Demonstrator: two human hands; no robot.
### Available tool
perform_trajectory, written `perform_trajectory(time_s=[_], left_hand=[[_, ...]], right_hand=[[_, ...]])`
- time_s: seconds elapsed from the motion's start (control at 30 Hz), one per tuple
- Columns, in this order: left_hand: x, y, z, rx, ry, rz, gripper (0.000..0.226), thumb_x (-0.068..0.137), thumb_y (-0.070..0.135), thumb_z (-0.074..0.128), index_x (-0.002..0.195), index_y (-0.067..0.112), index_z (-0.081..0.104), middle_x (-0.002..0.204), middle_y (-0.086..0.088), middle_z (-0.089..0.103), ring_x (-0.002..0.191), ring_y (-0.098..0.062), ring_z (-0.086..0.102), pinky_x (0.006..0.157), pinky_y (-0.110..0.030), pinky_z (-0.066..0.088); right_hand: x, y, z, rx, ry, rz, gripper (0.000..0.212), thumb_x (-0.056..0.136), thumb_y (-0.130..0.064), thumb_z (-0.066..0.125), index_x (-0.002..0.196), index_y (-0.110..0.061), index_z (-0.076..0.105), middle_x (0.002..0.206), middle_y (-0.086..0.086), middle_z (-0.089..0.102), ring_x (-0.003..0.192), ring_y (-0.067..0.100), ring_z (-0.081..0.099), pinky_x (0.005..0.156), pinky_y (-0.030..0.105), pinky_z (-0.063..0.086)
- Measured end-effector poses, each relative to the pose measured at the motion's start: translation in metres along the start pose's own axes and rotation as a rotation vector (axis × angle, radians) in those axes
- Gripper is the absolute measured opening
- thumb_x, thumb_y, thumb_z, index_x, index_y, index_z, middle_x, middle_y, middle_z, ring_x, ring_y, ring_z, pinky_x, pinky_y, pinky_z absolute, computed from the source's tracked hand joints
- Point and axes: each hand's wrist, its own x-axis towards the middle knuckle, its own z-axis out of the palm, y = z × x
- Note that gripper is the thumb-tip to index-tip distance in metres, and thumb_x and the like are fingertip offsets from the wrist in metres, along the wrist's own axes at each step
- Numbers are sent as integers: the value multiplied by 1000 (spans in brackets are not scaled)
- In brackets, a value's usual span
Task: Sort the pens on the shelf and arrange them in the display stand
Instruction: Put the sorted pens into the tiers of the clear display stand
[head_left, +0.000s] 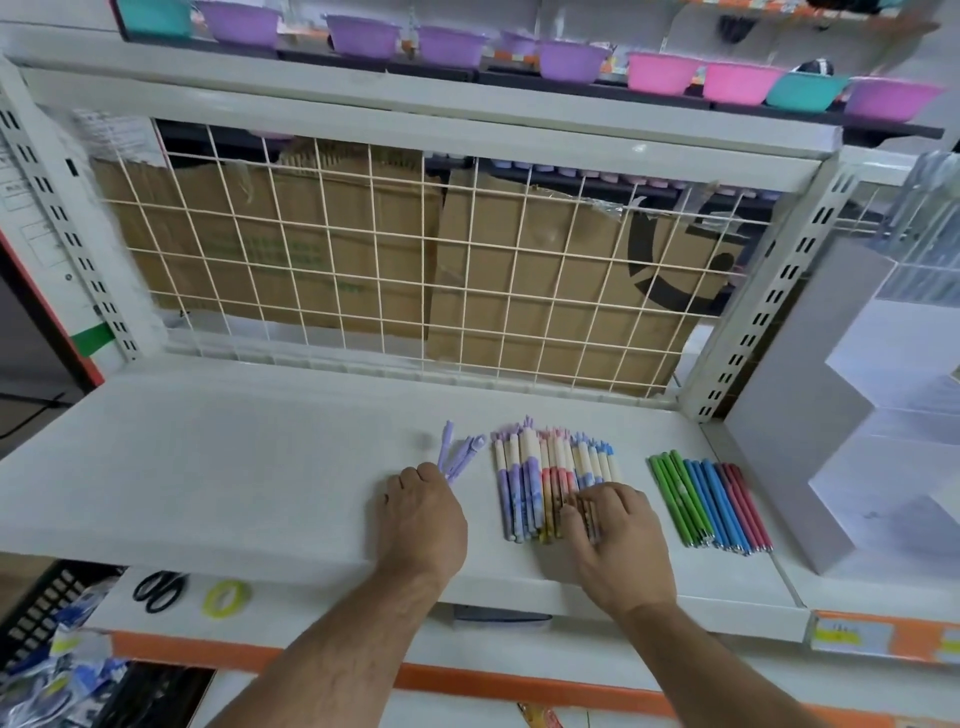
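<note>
Right hand (618, 540) rests flat-fingered, gripping nothing, on cream-and-pastel patterned pens (524, 483) lying front-to-back on the white metal shelf (234, 467). Left hand (423, 512) curls at loose lilac plastic pens (457, 457), grip unclear. The white stepped display stand (795, 415) stands rightward, nearer the right hand.

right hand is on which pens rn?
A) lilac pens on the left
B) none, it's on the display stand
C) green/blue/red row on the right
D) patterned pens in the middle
D: the right hand lies with its fingers on the patterned pens mid-shelf. The left hand grips the lilac pens, and the green, blue and red pens lie untouched.
</note>
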Motion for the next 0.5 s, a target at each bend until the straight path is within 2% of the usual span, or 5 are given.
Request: perform_trajectory(time_s=[0.1,0.2,0.27,0.33,0.5], left_hand=[[0,-2,-7,-99,-6,-14,10,92,11,47,101,13,50,103,-7,64,94,-25,61,77,-34,46],[-2,2,-22,-254,-13,-20,5,97,9,40,101,13,41,97,-8,68,89,-30,67,67,-36,47],[-8,12,-28,-357,8,34,3,102,16,36,99,14,36,91,-9,68,80,-32,65,60,-34,42],[-17,30,-35,-468,28,91,9,105,23,34,98,17,34,86,-9,66,70,-31,57,57,-34,38],[-43,109,-49,-663,14,168,9,104,26,35,106,18,39,85,-4,60,72,-27,54,58,-35,37]], right_hand=[[1,-1,-4,35,-23,3,13,91,-29,65,98,-18,67,93,-7,56,93,16,51,84,35,48],[1,-4,-13,132,-23,76,12,92,-28,64,101,-20,67,95,-11,53,97,14,51,88,34,47],[2,-5,-21,213,-51,145,15,94,-31,62,106,-23,66,99,-12,58,98,10,54,87,28,46],[4,-5,-34,349,-82,210,11,94,-30,64,104,-28,65,95,-15,64,92,5,60,79,21,48],[21,7,-80,596,-162,287,11,90,-30,69,98,-23,71,81,-9,71,74,5,65,70,24,53]])
